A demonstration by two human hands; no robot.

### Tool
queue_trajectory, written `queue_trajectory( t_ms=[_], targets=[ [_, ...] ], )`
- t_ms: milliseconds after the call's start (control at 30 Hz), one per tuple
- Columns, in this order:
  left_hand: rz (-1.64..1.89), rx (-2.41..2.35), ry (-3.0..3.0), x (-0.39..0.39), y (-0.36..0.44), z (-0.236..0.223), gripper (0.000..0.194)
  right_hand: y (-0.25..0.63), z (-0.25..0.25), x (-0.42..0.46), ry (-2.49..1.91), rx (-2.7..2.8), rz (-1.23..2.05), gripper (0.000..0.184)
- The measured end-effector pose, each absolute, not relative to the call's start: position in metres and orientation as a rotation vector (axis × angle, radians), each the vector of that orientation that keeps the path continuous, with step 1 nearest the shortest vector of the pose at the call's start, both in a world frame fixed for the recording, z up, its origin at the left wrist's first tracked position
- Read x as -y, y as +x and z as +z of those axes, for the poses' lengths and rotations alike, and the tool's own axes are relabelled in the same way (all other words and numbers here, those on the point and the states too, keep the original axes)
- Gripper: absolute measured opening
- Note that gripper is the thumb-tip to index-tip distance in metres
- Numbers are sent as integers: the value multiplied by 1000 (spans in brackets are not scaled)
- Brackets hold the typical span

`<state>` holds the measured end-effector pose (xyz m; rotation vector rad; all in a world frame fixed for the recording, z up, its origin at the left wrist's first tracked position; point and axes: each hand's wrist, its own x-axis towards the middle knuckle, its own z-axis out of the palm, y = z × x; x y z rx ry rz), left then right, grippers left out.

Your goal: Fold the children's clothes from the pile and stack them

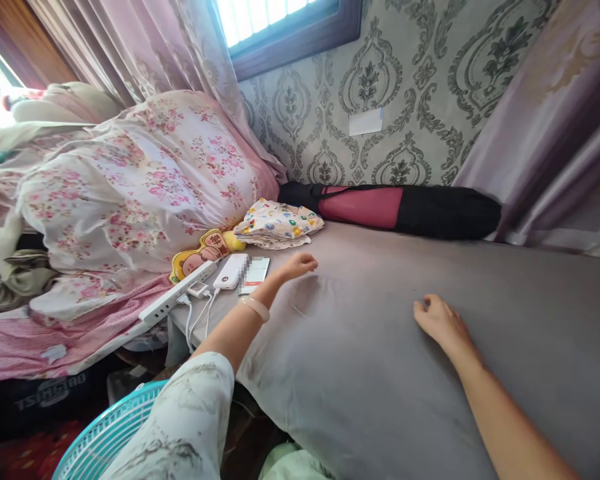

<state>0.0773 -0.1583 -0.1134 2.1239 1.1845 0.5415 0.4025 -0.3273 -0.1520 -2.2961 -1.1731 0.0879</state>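
Observation:
My left hand [300, 265] reaches out over the grey bed sheet [370, 347], its fingers curled together. Whether it pinches a bit of the cloth is hidden; the sheet is creased and shadowed just below it. A white bangle [255, 308] circles that wrist. Close to its left lies a phone [255, 275], its screen facing up and partly blurred. Farther right, my right hand [441, 319] is low above or on the same sheet, fingers bent in toward the thumb. I see nothing in it.
A white power bank [231, 271] and a power strip [177, 293] with plugged cables lie left of the phone. Behind are a yellow cartoon item [200, 255], folded patterned cloth [279, 222] and a long black-and-pink bag [363, 207]. A turquoise basket [107, 427] stands below left.

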Motion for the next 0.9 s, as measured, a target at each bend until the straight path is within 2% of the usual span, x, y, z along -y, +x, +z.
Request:
queue_trajectory(
  t_ms=[200, 300, 400, 500, 700, 900],
  targets=[
    [809, -1823, 2113, 108, 3, -63, 21, 393, -159, 315, -2404, 1220, 156, 41],
    [892, -2054, 2071, 86, -25, -45, 27, 391, -161, 317, -2415, 1295, 88, 41],
    [835, -2297, 2053, 69, -43, -35, 34, 389, -163, 320, -2425, 1336, 20, 35],
    [621, -2502, 1982, 57, -51, -33, 39, 387, -165, 319, -2444, 1373, -71, 31],
    [381, -2602, 1938, 49, -54, -41, 30, 386, -169, 317, -2466, 1377, -133, 27],
    [488, -2647, 1935, 50, -57, -40, 27, 386, -170, 318, -2458, 1384, -147, 27]
  ],
)
